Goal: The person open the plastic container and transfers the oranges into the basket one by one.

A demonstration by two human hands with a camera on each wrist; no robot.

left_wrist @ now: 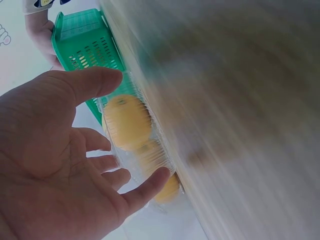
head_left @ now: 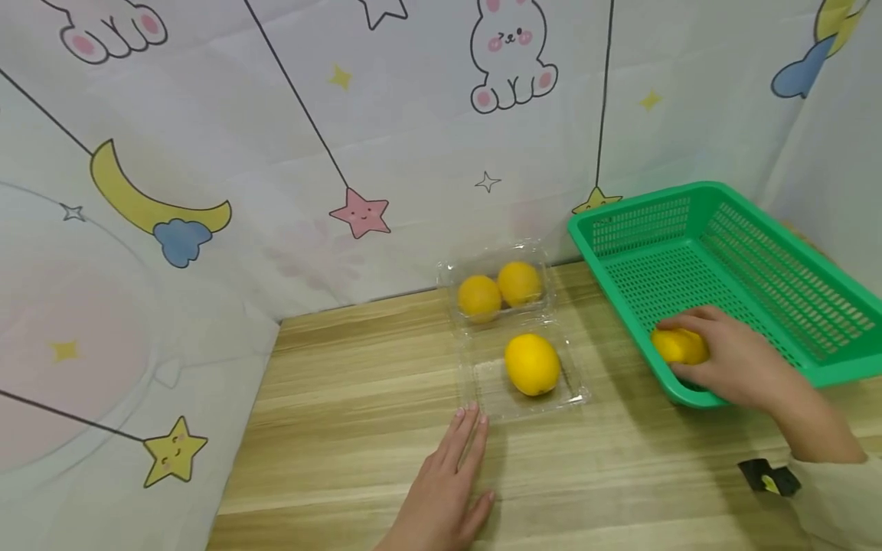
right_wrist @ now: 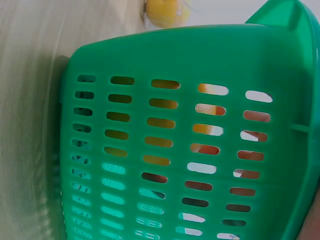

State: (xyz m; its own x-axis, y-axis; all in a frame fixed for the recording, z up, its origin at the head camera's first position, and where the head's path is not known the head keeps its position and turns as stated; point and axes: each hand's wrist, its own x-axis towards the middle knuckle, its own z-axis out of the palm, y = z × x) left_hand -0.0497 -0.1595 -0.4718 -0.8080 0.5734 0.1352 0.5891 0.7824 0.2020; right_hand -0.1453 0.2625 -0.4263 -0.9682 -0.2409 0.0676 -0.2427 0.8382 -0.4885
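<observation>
Inside the near corner of a green plastic basket (head_left: 730, 268), my right hand (head_left: 737, 356) holds a yellow-orange orange (head_left: 678, 346), fingers and thumb curled around it. Through the slots in the right wrist view, parts of the fruit and fingers show. My left hand (head_left: 441, 490) has its fingers extended above the table, fingertips right at the near edge of a clear plastic clamshell box (head_left: 489, 390). Another orange (head_left: 533, 364) sits in the near half of this box. Two more oranges (head_left: 480, 297) lie side by side in its far half.
The wooden table (head_left: 331, 413) meets a white cloth backdrop (head_left: 413, 138) printed with rabbits, stars and moons. Its left edge borders more cloth. The basket's raised rim stands to the right of the clear box, with a strip of table between them.
</observation>
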